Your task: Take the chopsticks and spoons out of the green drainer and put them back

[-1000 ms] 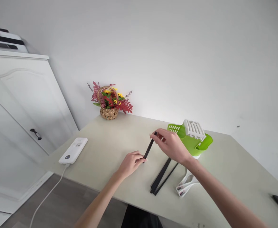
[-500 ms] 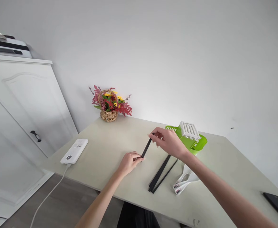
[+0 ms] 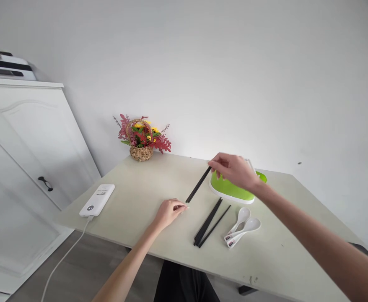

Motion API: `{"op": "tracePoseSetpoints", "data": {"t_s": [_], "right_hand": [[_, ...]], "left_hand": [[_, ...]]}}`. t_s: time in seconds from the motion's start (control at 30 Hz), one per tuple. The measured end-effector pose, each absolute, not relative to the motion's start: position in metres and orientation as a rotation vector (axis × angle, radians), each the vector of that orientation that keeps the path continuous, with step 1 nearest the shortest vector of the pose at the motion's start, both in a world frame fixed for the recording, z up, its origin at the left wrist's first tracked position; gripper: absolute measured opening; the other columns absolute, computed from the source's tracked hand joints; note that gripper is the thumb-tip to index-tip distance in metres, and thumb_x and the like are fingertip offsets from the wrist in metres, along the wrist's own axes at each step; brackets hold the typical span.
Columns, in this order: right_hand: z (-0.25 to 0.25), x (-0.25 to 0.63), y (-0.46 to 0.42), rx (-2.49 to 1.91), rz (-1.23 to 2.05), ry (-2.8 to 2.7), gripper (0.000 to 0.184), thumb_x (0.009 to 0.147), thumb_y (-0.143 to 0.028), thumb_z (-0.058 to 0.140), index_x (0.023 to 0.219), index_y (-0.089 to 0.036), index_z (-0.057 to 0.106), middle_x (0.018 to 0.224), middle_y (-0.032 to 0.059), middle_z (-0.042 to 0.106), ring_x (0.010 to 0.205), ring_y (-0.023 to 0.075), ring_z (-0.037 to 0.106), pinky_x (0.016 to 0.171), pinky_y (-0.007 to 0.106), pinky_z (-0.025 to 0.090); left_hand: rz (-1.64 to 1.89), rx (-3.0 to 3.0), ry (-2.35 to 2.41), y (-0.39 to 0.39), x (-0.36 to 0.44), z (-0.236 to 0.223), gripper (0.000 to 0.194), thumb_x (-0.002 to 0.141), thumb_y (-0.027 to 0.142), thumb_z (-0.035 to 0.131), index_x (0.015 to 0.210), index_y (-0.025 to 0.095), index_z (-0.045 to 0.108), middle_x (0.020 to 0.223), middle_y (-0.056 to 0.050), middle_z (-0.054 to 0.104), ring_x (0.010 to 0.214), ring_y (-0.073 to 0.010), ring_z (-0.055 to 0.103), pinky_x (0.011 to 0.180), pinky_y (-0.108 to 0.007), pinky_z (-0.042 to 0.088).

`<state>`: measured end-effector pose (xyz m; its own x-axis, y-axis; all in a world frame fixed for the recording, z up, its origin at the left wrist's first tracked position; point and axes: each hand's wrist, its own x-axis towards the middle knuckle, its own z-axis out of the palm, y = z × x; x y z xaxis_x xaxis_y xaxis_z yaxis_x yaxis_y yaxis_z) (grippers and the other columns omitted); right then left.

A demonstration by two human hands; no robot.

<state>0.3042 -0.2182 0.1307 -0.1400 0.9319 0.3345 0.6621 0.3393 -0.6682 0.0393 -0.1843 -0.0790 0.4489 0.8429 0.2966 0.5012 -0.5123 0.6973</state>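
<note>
In the head view my right hand (image 3: 232, 167) is closed in a pinch on the upper end of a pair of black chopsticks (image 3: 198, 184), which slants down to the left above the table. My left hand (image 3: 169, 213) lies low over the table, fingertips by the chopsticks' lower tips, fingers loosely bent and apart from the thumb. More black chopsticks (image 3: 208, 222) lie on the table, one angled away from the others. Beside them rest two white spoons (image 3: 246, 226), crossed at the handles. Behind my right hand stands a green holder with a white base (image 3: 231, 191), partly hidden.
A white power bank (image 3: 97, 200) with a cable lies at the table's left. A wicker basket of flowers (image 3: 141, 153) stands by the wall. A white cabinet (image 3: 39, 138) is on the left. A dark phone (image 3: 364, 251) at the right is mostly behind my forearm.
My right hand has moved up and right with the chopsticks. Their lower tips have slipped out of my left hand's fingers. More of the spoons shows, and the view has shifted slightly.
</note>
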Motion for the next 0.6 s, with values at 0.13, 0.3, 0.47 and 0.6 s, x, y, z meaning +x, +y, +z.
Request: {"op": "tracePoseSetpoints", "data": {"t_s": [0.13,0.3,0.47,0.6], "right_hand": [[0.168,0.342,-0.210,-1.401,0.468,-1.632,0.037,0.091,-0.056,0.068,0.083,-0.020,0.068,0.078,0.0049,0.075,0.056,0.0123,0.061,0.049,0.025,0.047],[0.199,0.377,-0.191,-1.402,0.310,-1.455,0.033,0.088,-0.052,0.074,0.078,-0.022,0.065,0.084,0.0069,0.076,0.060,0.0141,0.064,0.053,0.028,0.052],[0.195,0.407,-0.168,-1.587,0.037,-1.535,0.038,0.089,-0.061,0.068,0.078,-0.025,0.065,0.080,0.0060,0.076,0.057,0.0180,0.066,0.062,0.038,0.058],[0.170,0.424,-0.147,-1.730,0.068,-1.629,0.042,0.090,-0.065,0.063,0.081,-0.024,0.066,0.078,0.0070,0.077,0.059,0.0200,0.069,0.067,0.040,0.061]], "left_hand": [[0.883,2.139,1.162,-0.185,0.040,-0.079,0.039,0.099,0.055,0.056,0.107,0.022,0.076,0.075,-0.001,0.074,0.060,-0.0142,0.062,0.063,-0.023,0.048],[0.875,2.090,1.185,-0.184,0.040,-0.078,0.042,0.101,0.057,0.052,0.101,0.020,0.073,0.068,-0.001,0.072,0.062,-0.0150,0.065,0.060,-0.022,0.047],[0.853,2.080,1.191,-0.185,0.040,-0.075,0.044,0.102,0.057,0.048,0.095,0.020,0.072,0.069,-0.001,0.071,0.063,-0.0147,0.065,0.058,-0.021,0.045],[0.840,2.071,1.202,-0.185,0.041,-0.076,0.043,0.103,0.055,0.049,0.093,0.020,0.073,0.068,-0.001,0.070,0.061,-0.0139,0.063,0.056,-0.020,0.043]]}}
